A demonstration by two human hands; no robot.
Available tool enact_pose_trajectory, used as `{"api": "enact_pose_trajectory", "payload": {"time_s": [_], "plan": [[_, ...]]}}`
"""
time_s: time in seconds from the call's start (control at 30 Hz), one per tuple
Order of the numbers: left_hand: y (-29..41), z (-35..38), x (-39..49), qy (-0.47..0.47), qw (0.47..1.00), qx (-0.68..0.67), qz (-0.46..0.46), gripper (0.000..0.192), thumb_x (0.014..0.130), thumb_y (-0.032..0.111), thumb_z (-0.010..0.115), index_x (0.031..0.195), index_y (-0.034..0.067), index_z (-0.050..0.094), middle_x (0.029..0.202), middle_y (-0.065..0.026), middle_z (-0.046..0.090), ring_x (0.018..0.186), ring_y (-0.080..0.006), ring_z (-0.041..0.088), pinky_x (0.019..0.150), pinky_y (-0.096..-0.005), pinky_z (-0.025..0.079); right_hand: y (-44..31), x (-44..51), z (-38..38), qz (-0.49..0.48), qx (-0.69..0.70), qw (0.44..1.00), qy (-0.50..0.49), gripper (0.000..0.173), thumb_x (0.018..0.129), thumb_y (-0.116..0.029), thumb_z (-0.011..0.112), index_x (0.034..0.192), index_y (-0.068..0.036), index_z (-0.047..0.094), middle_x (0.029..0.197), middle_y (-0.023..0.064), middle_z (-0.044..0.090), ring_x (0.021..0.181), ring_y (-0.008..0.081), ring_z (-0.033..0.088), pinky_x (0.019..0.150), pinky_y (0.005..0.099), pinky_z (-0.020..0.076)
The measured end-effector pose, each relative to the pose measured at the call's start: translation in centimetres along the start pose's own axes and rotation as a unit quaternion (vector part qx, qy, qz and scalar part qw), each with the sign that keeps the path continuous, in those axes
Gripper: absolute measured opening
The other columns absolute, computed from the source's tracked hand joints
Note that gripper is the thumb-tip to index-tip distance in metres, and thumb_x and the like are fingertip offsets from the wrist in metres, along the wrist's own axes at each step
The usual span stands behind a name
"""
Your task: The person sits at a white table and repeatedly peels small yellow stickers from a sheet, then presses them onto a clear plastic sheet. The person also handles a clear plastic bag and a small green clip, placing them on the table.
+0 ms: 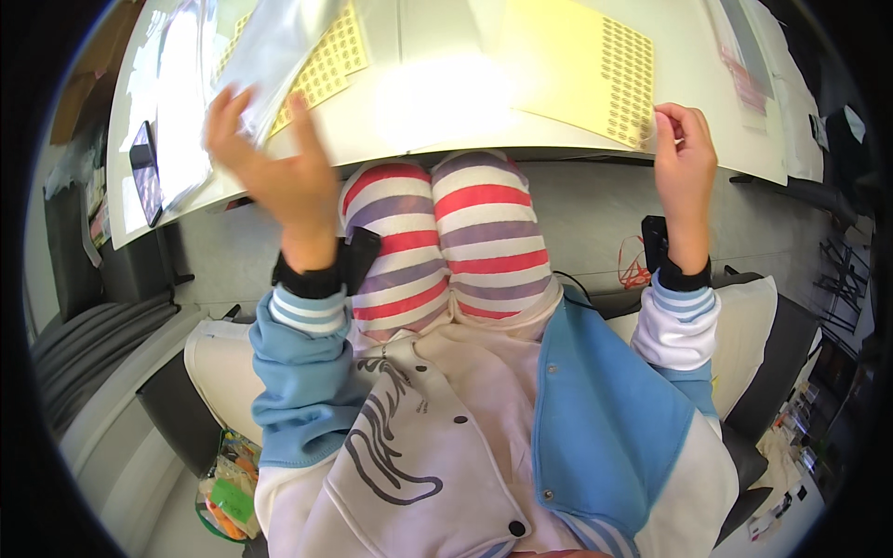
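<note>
My left hand (275, 171) is blurred, its palm turned up and fingers spread. It is over the table's near edge, beside a clear plastic bag (268, 52); whether the fingertips touch the bag is hard to tell. Partly beneath the bag lies a yellow sheet of small printed stickers (328, 77). My right hand (687, 153) has thumb and forefinger pinched at the near right corner of another yellow sticker sheet (558, 63). A small translucent piece, apparently a sticker, shows at those fingertips. Printed stickers fill only the right strip of this sheet.
On the white table (446, 132), a phone (145, 174) lies at the left edge. More plastic bags (185, 91) are beside it, and pink-edged bags (746, 84) lie at the right. Below the table are my striped knees (488, 230) and a red cord (633, 268).
</note>
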State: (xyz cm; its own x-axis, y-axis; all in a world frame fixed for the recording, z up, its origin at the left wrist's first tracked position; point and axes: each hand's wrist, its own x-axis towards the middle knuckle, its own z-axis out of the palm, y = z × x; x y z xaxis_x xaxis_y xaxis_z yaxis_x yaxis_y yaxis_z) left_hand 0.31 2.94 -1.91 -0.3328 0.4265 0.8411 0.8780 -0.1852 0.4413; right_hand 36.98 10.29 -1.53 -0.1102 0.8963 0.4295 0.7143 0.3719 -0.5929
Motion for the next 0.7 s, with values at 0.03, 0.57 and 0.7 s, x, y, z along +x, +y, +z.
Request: {"api": "enact_pose_trajectory", "payload": {"time_s": [0.03,0.57,0.7], "plan": [[2.1,1.1,-0.2,-0.077,0.996,-0.055,0.004,0.029,0.083,0.005,0.075,0.11,0.0,0.066,0.13,-0.0183,0.059,0.118,-0.0359,0.056,0.103,-0.0432,0.043,0.2,0.2,0.1,-0.021,-0.021,1.0,-0.003,0.008,0.096,-0.004,0.062,0.102,0.0,0.067,0.091,0.01,0.063,0.073,0.0197,0.062,0.067,0.0311,0.0508],[13.1,13.2,-4.2,-0.391,0.902,-0.045,0.181,0.033,0.082,0.008,0.066,0.115,0.002,0.064,0.111,-0.0074,0.061,0.101,-0.0249,0.057,0.083,-0.0365,0.045,1.1,2.6,2.2,-0.082,-0.082,0.991,-0.069,0.002,0.093,-0.007,0.064,0.094,-0.005,0.066,0.091,0.0102,0.061,0.071,0.0331,0.065,0.062,0.0408,0.0539],[13.3,13.4,-4.0,-0.387,0.903,-0.038,0.183,0.033,0.085,0.01,0.068,0.118,0.004,0.065,0.113,-0.0062,0.061,0.103,-0.0248,0.058,0.083,-0.0383,0.046,1.1,2.8,2.2,-0.086,-0.078,0.99,-0.078,0.002,0.093,-0.006,0.064,0.093,-0.004,0.065,0.091,0.0108,0.061,0.07,0.0334,0.065,0.061,0.0414,0.0542]]}}
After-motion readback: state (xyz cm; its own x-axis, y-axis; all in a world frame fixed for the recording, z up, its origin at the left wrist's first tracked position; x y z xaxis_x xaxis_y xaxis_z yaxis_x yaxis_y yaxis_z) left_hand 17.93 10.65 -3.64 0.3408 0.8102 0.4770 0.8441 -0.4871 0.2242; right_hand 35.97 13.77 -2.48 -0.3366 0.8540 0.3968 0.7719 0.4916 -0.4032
